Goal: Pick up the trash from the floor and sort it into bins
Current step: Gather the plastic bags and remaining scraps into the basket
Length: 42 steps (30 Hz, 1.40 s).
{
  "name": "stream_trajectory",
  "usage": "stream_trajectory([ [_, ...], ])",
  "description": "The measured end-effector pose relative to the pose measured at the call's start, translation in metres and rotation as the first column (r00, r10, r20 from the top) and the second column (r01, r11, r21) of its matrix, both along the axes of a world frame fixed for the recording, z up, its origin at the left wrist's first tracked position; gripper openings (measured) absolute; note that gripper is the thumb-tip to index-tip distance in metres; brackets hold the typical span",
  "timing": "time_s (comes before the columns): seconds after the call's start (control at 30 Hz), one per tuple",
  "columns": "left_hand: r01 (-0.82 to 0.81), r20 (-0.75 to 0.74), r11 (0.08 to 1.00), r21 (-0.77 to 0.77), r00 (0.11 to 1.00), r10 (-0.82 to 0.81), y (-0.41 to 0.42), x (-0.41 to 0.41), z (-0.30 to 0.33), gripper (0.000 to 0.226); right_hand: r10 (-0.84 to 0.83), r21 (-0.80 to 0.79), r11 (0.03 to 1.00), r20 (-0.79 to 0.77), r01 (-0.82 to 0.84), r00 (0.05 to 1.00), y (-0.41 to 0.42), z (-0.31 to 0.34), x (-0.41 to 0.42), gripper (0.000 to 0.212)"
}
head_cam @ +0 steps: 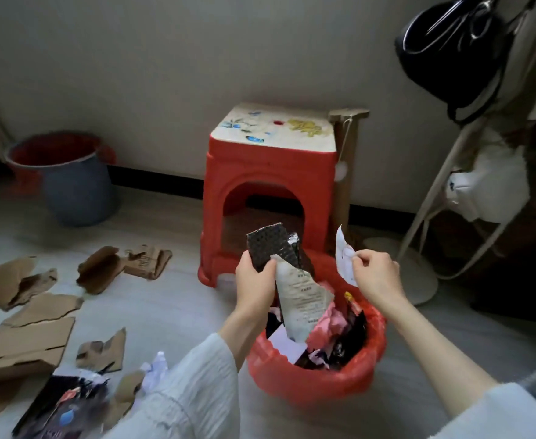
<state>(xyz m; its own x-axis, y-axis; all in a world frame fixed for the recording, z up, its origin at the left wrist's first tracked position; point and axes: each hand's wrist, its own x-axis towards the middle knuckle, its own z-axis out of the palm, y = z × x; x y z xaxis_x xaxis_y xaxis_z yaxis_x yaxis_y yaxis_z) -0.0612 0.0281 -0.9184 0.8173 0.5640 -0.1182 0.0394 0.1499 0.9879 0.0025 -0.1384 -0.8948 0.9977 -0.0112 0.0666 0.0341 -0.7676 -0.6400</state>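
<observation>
**Sorting step — wrappers going into the red bin**

The left hand (255, 280) is gripping a dark bubble mailer (271, 245) together with a printed wrapper (303, 301), both hanging over the red bin (317, 375), which is looking nearly full. The right hand (376, 275) is pinching a white paper slip (344, 258) just above the rim. Cardboard scraps (29, 318) are lying on the floor to the left — a second bin (73, 182) is standing by the wall. Next, probably: letting go over the bin, then deciding where the slip belongs.
</observation>
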Motion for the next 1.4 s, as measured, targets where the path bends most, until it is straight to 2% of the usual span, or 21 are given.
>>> stream_trajectory([
  [0.1,0.027,-0.101,1.000,0.010,0.995,-0.026,-0.013,0.006,-0.036,0.022,0.028,-0.083,0.996,-0.040,-0.031,0.999,-0.001,-0.022,0.005,0.028],
  [0.2,0.204,-0.238,0.957,0.207,0.959,-0.153,-0.013,0.007,-0.068,0.055,0.094,-0.252,0.960,-0.104,-0.118,0.990,0.003,-0.041,0.003,0.029],
  [0.27,0.274,-0.221,0.893,0.357,0.954,-0.205,-0.009,0.007,-0.081,0.075,0.104,-0.325,0.934,-0.149,-0.148,0.983,0.005,-0.048,0.001,0.031],
  [0.3,0.289,-0.204,0.849,0.441,0.954,-0.219,-0.007,0.008,-0.086,0.078,0.119,-0.331,0.929,-0.158,-0.167,0.980,0.006,-0.051,0.000,0.032],
  [0.37,0.314,-0.220,0.739,0.596,0.949,-0.226,-0.003,0.005,-0.089,0.072,0.240,-0.314,0.907,-0.160,-0.280,0.957,0.009,-0.063,-0.005,0.036],
  [0.43,0.385,-0.296,0.599,0.702,0.923,-0.246,0.003,-0.002,-0.092,0.061,0.455,-0.343,0.796,-0.202,-0.498,0.867,0.013,-0.078,-0.014,0.039],
  [0.5,0.523,-0.463,0.323,0.789,0.851,-0.249,0.010,-0.013,-0.102,0.055,0.586,-0.398,0.634,-0.312,-0.663,0.748,0.018,-0.093,-0.025,0.049],
  [0.53,0.599,-0.561,0.185,0.779,0.798,-0.222,0.014,-0.018,-0.104,0.054,0.600,-0.424,0.571,-0.370,-0.704,0.709,0.019,-0.100,-0.029,0.053],
  [0.57,0.654,-0.632,0.088,0.751,0.752,-0.189,0.016,-0.023,-0.105,0.053,0.597,-0.450,0.524,-0.411,-0.723,0.689,0.021,-0.107,-0.029,0.056],
  [0.67,0.700,-0.694,-0.015,0.714,0.704,-0.147,0.017,-0.023,-0.104,0.056,0.591,-0.495,0.510,-0.392,-0.703,0.705,0.030,-0.114,-0.023,0.060],
  [0.73,0.706,-0.701,-0.047,0.707,0.690,-0.178,0.017,-0.014,-0.103,0.056,0.651,-0.577,0.506,-0.232,-0.641,0.723,0.042,-0.111,-0.014,0.059],
  [0.8,0.719,-0.710,-0.044,0.693,0.672,-0.211,0.019,-0.004,-0.103,0.049,0.684,-0.648,0.445,-0.199,-0.617,0.702,0.049,-0.115,-0.001,0.066],
  [0.87,0.695,-0.688,-0.067,0.716,0.686,-0.236,0.024,0.000,-0.106,0.042,0.675,-0.654,0.346,-0.323,-0.672,0.663,0.050,-0.130,0.007,0.057],
  [0.93,0.636,-0.631,-0.077,0.768,0.729,-0.264,0.032,-0.006,-0.111,0.042,0.595,-0.607,0.307,-0.479,-0.733,0.645,0.046,-0.143,0.008,0.052],
  [1.0,0.588,-0.591,-0.097,0.803,0.764,-0.261,0.038,-0.015,-0.123,0.046,0.576,-0.614,0.248,-0.529,-0.749,0.624,0.040,-0.160,0.005,0.059],
  [1.07,0.545,-0.554,-0.109,0.832,0.800,-0.231,0.039,-0.019,-0.129,0.047,0.587,-0.631,0.232,-0.516,-0.740,0.624,0.035,-0.171,0.002,0.080],
  [1.1,0.552,-0.557,-0.089,0.829,0.798,-0.231,0.037,-0.021,-0.129,0.051,0.580,-0.645,0.218,-0.518,-0.733,0.628,0.033,-0.174,0.001,0.087],
  [1.13,0.567,-0.559,-0.049,0.822,0.789,-0.253,0.034,-0.022,-0.126,0.059,0.560,-0.660,0.199,-0.531,-0.725,0.637,0.032,-0.177,0.003,0.081],
  [1.2,0.597,-0.571,0.002,0.802,0.769,-0.288,0.032,-0.022,-0.124,0.079,0.517,-0.660,0.197,-0.558,-0.725,0.649,0.036,-0.177,0.004,0.062],
  [1.27,0.624,-0.601,-0.032,0.780,0.735,-0.316,0.036,-0.023,-0.122,0.088,0.488,-0.644,0.198,-0.589,-0.739,0.644,0.043,-0.173,0.005,0.057],
  [1.4,0.715,-0.693,-0.060,0.696,0.647,-0.318,0.048,-0.028,-0.110,0.064,0.503,-0.617,0.269,-0.565,-0.740,0.654,0.052,-0.154,0.000,0.052],
])
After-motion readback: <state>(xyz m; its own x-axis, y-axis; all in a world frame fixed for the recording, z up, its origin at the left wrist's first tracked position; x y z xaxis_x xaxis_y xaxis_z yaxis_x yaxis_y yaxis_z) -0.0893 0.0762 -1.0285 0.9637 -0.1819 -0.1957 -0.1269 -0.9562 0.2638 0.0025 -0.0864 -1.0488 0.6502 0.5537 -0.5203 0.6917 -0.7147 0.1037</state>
